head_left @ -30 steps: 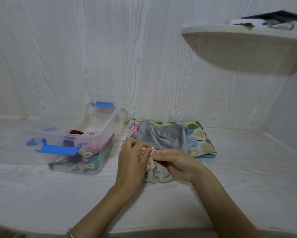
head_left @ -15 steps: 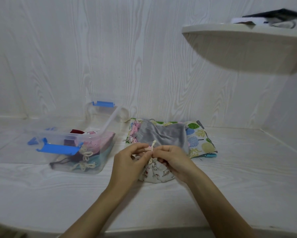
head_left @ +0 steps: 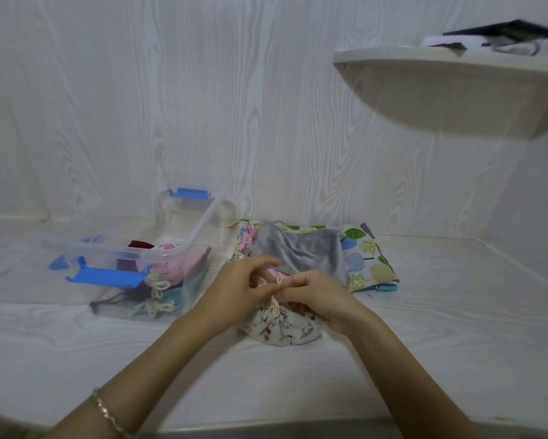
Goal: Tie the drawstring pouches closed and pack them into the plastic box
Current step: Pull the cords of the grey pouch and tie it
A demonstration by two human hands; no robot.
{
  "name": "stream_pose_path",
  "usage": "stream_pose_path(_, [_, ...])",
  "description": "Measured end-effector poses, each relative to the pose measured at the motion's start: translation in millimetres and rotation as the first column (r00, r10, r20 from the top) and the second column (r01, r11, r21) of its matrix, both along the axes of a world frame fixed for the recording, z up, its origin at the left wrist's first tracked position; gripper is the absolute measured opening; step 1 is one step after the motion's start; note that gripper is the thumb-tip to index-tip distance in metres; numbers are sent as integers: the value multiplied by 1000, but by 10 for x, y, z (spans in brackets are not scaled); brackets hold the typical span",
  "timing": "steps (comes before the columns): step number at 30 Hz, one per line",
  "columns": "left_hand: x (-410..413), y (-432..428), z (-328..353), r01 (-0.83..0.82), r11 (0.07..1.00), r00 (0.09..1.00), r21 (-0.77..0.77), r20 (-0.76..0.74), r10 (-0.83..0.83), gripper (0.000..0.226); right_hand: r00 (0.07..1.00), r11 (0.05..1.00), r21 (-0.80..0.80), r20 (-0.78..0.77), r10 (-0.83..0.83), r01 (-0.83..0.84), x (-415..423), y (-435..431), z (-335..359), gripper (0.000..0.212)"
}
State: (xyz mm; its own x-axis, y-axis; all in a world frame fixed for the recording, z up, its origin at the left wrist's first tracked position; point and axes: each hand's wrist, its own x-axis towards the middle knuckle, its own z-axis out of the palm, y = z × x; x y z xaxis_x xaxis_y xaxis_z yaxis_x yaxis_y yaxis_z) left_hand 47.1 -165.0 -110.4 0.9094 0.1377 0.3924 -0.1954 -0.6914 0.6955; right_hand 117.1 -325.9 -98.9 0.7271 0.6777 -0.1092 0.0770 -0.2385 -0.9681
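Both hands (head_left: 285, 289) pinch the drawstring (head_left: 278, 280) over the pouch (head_left: 282, 327).

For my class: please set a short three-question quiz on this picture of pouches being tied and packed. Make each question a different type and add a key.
1. True or false: the plastic box is empty.
2. What lies on top of the pile to the right of the box? A. a grey pouch B. a blue lid C. a black book
3. Fill in: the left hand and the right hand pinch the cream ______ of the printed pouch.

Key: 1. False: it holds tied pouches. 2. A. 3. drawstring.
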Motion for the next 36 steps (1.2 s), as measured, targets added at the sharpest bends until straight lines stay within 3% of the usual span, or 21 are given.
stream_pose_path(3, [10,50,-22,-99,956,987,-275,-147,60,31,998,997,43,38,-60,58,-9,5,-39,17])
stream_pose_path(6, [0,80,-14,-126,807,954,-577,-293,-60,27,983,995,58,161,-93,84,-19,11,-66,22])
stream_pose_path(8, [-28,85,5,-125,751,926,-648,-349,-146,18,967,995,56,234,-98,88,-23,17,-78,16])
stream_pose_path(15, [-39,56,-17,-134,769,923,-625,-361,-133,21,897,989,70,416,-148,131,-41,63,-125,13])
stream_pose_path(20, [-45,0,-27,-121,800,936,-588,-336,-105,15,793,982,28,585,-169,189,-80,64,-164,13])
stream_pose_path(26, [-23,10,-27,-124,819,919,-560,-375,-118,19,633,984,-73,772,-48,164,-132,59,-122,24])
stream_pose_path(30, [-10,47,20,-104,840,883,-533,-439,-169,16,542,980,-153,838,62,124,-118,63,-73,17])
stream_pose_path(33, [-25,59,70,-45,868,862,-494,-459,-216,21,561,973,-200,821,105,112,-73,54,-66,11])
stream_pose_path(36, [-29,53,65,-9,925,910,-379,-387,-150,21,740,979,-192,667,84,62,-37,51,-92,13])
